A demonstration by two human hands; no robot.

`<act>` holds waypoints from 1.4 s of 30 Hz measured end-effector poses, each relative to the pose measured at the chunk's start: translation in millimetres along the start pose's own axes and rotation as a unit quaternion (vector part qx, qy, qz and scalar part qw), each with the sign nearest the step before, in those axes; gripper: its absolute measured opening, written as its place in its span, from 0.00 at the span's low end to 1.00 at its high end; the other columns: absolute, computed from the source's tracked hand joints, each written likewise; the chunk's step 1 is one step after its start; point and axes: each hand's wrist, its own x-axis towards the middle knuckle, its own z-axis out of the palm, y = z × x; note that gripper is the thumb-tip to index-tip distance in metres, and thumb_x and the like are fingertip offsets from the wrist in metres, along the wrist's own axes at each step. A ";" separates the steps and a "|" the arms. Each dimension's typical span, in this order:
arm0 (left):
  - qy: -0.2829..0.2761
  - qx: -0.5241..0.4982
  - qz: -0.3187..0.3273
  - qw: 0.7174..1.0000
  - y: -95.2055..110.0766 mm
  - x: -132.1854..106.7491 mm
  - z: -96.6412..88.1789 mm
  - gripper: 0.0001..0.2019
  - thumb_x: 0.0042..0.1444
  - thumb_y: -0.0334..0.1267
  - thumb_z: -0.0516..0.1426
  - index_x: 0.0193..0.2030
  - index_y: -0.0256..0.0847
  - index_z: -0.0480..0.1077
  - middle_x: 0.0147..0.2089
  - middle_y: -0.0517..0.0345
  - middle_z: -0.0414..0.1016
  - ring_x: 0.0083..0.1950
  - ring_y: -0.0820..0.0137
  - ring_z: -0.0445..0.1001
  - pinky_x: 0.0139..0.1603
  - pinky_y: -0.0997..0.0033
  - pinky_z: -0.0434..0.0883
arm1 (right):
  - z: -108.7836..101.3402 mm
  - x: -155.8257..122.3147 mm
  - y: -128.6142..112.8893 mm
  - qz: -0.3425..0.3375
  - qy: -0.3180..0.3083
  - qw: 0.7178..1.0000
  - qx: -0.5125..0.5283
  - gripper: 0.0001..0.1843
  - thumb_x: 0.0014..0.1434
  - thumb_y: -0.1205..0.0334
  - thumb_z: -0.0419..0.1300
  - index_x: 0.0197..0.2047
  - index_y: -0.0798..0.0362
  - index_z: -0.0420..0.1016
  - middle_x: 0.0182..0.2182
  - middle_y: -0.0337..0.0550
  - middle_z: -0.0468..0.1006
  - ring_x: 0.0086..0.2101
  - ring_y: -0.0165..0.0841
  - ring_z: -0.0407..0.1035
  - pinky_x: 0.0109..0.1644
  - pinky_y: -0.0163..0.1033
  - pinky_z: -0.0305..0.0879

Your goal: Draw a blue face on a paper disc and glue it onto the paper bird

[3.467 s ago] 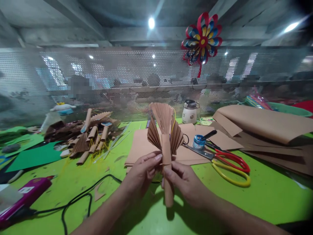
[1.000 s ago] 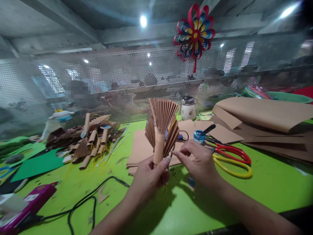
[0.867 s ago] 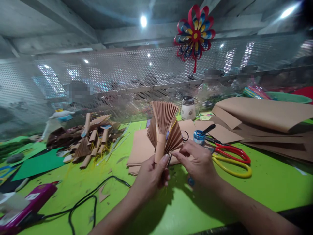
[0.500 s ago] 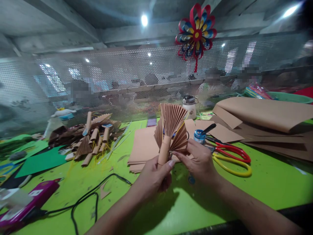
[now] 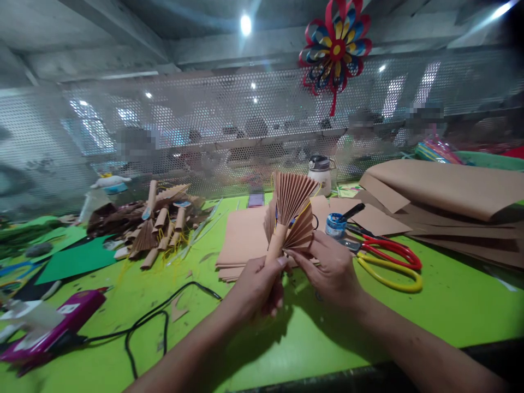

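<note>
Left hand: fingers curled round the brown paper tube, thumb lying along its near side. Right hand: thumb and fingers pinch the lower edge of the right pleated wing, close beside the tube; exactly what sits between the tips is too small for me to make out.

From my remote seat I see the tube tilted, its top leaning right, held above the surface in the middle of the view. A front pleated fan spreads from its upper end, and a left wing shows partly behind. Yellow thread runs along the fan's right side.

Behind the piece lies a stack of brown paper. Right of the right hand: scissors with red and yellow handles; just beyond, a blue jar with a black handle poking out. The front fan partly covers a white bottle.

Left side: a pile of paper tubes and fans; nearer me, a magenta power strip trailing a black cable.

Far back, a perforated screen, a looped paper flower in front of it.
</note>
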 end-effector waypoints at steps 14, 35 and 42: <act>-0.017 -0.026 -0.004 1.000 -6.9 7.8 -7.1 0.24 0.60 0.60 0.53 0.36 0.39 0.73 0.13 0.63 0.65 0.12 0.75 0.57 0.13 0.78 0.53 | -11.0 4.5 -11.0 0.130 -0.053 0.979 0.150 0.09 0.65 0.66 0.61 0.31 0.52 0.75 0.28 0.43 0.76 0.31 0.35 0.71 0.37 0.41 0.68; -0.040 -0.033 -0.041 0.998 -4.9 6.0 1.0 0.22 0.53 0.59 0.55 0.33 0.39 0.71 0.14 0.61 0.65 0.12 0.77 0.58 0.12 0.79 0.52 | -26.5 28.7 9.3 0.402 -0.070 0.670 0.620 0.15 0.51 0.58 0.76 0.41 0.51 0.82 0.40 0.44 0.80 0.39 0.36 0.73 0.44 0.42 0.71; -0.023 -0.022 -0.047 0.998 -5.8 8.2 -0.1 0.21 0.53 0.59 0.56 0.32 0.39 0.72 0.14 0.60 0.67 0.13 0.75 0.61 0.13 0.78 0.56 | -20.6 27.5 10.5 0.419 -0.046 0.678 0.602 0.15 0.52 0.59 0.78 0.41 0.51 0.82 0.42 0.43 0.82 0.38 0.33 0.75 0.40 0.37 0.73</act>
